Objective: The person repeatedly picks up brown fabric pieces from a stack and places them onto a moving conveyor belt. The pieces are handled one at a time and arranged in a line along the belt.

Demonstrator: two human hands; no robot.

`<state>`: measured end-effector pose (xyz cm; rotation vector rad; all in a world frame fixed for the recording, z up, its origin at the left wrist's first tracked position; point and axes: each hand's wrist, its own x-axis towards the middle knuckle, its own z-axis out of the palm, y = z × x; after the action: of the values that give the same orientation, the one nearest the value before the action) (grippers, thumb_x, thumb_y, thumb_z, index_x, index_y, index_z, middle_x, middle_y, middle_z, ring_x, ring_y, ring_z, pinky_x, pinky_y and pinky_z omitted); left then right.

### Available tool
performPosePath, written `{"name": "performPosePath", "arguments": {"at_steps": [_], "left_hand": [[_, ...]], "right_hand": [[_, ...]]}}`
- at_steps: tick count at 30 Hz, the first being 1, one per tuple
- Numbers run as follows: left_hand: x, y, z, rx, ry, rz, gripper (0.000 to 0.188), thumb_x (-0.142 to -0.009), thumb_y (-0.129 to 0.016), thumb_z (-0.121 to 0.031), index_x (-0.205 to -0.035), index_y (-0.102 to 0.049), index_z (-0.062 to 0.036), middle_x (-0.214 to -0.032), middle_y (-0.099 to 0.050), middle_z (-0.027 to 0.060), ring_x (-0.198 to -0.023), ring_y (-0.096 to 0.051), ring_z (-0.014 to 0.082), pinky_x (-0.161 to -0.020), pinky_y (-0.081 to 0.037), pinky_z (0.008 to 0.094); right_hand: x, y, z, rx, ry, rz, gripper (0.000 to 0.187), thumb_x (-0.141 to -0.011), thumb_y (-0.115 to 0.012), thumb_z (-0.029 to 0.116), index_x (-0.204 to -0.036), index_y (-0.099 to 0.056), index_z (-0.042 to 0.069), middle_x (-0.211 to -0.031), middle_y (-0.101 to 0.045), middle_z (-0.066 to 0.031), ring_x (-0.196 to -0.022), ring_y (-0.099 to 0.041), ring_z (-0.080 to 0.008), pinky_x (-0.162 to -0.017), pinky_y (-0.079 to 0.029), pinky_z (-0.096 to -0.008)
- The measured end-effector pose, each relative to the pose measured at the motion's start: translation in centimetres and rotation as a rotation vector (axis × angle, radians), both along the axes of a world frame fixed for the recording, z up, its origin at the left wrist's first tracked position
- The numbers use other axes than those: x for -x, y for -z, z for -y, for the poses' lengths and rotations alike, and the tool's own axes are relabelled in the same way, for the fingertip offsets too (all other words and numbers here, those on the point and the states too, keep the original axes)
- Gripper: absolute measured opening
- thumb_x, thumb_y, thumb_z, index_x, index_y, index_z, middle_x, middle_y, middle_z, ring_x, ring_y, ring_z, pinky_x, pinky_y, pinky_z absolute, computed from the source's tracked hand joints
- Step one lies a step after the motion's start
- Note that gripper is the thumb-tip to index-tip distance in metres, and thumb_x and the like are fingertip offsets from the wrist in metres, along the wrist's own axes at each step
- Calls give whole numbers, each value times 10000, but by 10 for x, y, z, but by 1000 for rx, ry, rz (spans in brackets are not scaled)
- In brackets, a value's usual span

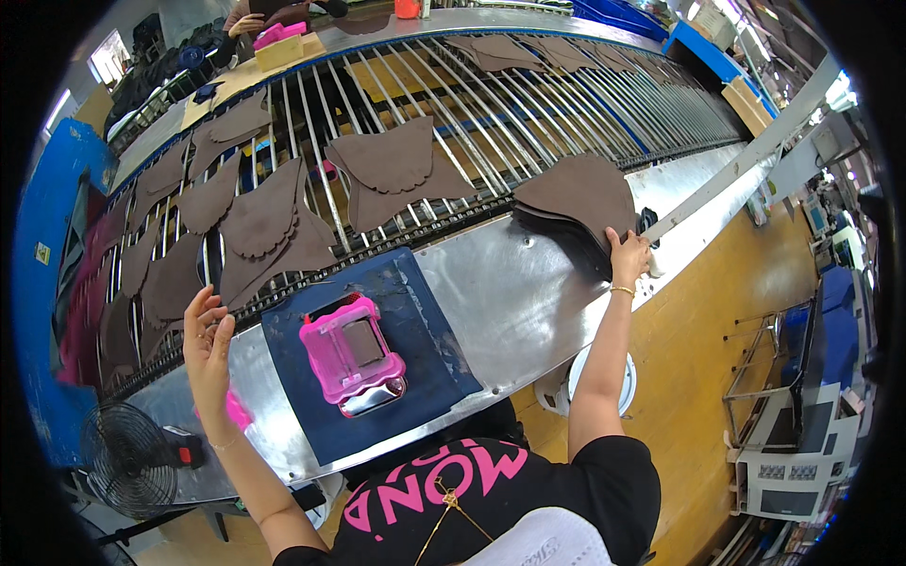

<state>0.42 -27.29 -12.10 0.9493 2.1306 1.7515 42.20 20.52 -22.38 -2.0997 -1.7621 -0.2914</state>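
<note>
A stack of dark brown leather-like pieces (578, 193) lies on the metal table at the right, beside the conveyor. My right hand (628, 259) touches the stack's near right edge, fingers stretched out and holding nothing I can make out. My left hand (209, 344) is raised at the left above the table's conveyor-side edge, open, with its fingers apart. Between my hands, a pink scalloped-edge frame or tray (326, 354) rests on a dark blue mat (429, 377). Inside it sits a small grey-brown rectangle (361, 341).
Beyond the table runs a conveyor of metal rods (491, 104) bearing several brown cut pieces (264, 212). A black fan (127, 459) stands at lower left. A slanting pale post (746, 160) rises at right. Another person's hand (247, 24) shows at the far side.
</note>
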Motion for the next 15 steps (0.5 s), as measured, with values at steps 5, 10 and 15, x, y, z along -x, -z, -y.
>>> {"name": "performPosePath", "arguments": {"at_steps": [5,10,15], "left_hand": [[-15,-2,-1,6,-4,-46,470,-874,-633,-100,-1315,-472,-87,-1178,-522,60,-992,-507,117,-835,-413,239],[-25,-6,10,43,-43,-71,485,-847,-652,-98,-1302,-485,-74,-1166,-536,73,-1000,-521,131,-846,-424,270],[-31,-6,15,75,-58,-134,481,-831,-688,-162,-1277,-516,-101,-1132,-552,62,-981,-540,146,-834,-429,275]], "right_hand": [[10,3,-6,14,14,38,504,-807,-627,518,-1073,-659,91,-1170,-577,-96,-1082,-535,-293,-858,-459,-493],[24,-4,8,-7,51,163,494,-808,-627,501,-1021,-666,57,-1057,-631,-116,-1002,-598,-295,-787,-498,-484],[10,1,-7,44,35,96,510,-774,-662,512,-973,-665,43,-1036,-636,-133,-984,-610,-338,-763,-506,-508]]}}
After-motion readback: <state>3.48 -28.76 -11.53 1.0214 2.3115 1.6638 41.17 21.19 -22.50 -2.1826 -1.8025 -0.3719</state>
